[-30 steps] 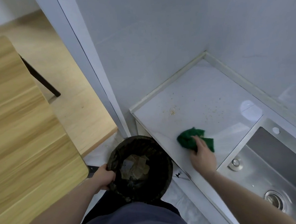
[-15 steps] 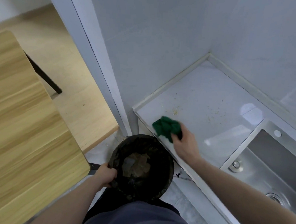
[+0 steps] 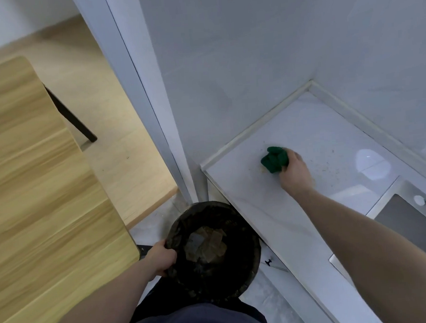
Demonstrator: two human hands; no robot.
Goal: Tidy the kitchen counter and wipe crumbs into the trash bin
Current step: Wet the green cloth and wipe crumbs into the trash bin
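Risk noted: crumbs (image 3: 330, 163) scattered beside the right hand (image 3: 293, 171) may miss the trash bin (image 3: 213, 252), held below the counter (image 3: 255, 208) edge by the left hand (image 3: 162, 257) gripping its rim; right grip clamped on crumpled green cloth (image 3: 274, 160); counter glossy, pale, flat; bin round, black-lined.
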